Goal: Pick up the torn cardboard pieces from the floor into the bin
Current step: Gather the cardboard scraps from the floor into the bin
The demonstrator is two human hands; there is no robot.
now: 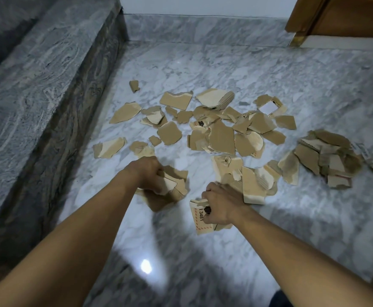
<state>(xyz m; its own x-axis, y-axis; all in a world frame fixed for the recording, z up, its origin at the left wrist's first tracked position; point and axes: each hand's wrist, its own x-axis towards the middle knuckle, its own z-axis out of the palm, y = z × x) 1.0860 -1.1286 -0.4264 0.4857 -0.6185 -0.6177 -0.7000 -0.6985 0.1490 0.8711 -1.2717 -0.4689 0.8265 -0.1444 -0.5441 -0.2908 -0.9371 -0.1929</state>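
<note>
"On the marble floor (269, 69), 12 o'clock from the hands: what's logged?" asks the recorder.
"Torn cardboard pieces (222, 135), scattered loose. Denser heap (327, 160) at 3 o'clock, blurred."
"Left hand (146, 173)?"
"Fingers clenched round a bundle of scraps (176, 187), apparently just off the floor (motion blur, hard to say)."
"Right hand (219, 206)?"
"Gripping a printed piece (197, 224), digits 1348 legible; more scraps lie at its 1 o'clock. Stone step (37, 89) runs along 9 o'clock. Wooden door frame (305, 16) at 1 o'clock, well apart."
</note>
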